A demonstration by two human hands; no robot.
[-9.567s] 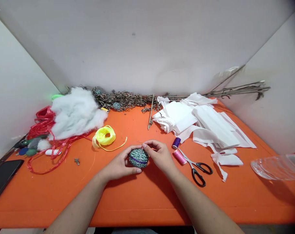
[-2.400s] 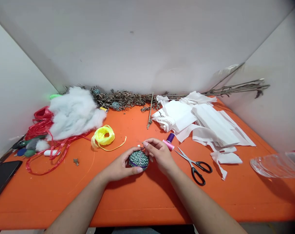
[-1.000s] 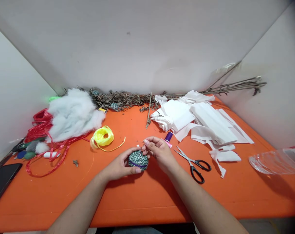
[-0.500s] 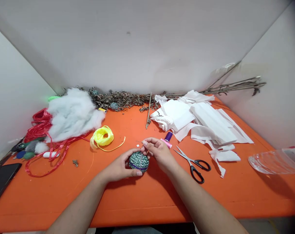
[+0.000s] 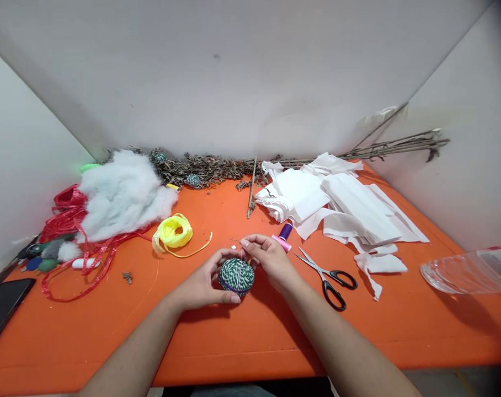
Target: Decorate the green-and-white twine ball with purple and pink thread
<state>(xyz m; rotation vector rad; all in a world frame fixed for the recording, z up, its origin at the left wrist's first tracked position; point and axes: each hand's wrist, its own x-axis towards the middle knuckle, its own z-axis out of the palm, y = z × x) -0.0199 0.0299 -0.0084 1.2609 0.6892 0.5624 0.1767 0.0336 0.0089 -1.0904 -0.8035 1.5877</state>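
A green-and-white twine ball (image 5: 236,276) with a purple thread round it rests on the orange table (image 5: 250,336). My left hand (image 5: 201,285) cups the ball from the left, thumb under its front. My right hand (image 5: 267,262) is pinched just above the ball's top right, holding a thin needle with thread; the needle is barely visible. A pink thread spool (image 5: 280,242) and a purple spool (image 5: 286,231) lie just behind my right hand.
Black-handled scissors (image 5: 328,277) lie to the right. White fabric pieces (image 5: 337,204) fill the back right, dry twigs (image 5: 209,168) the back. White stuffing (image 5: 120,193), red ribbon (image 5: 74,231), yellow ribbon (image 5: 174,231) and a phone (image 5: 4,303) sit left. Clear plastic (image 5: 469,273) lies far right.
Over ten seconds the two spools shifted back behind my right hand. In the last second my hands barely moved; the ball turned slightly, showing the purple thread running more vertically.
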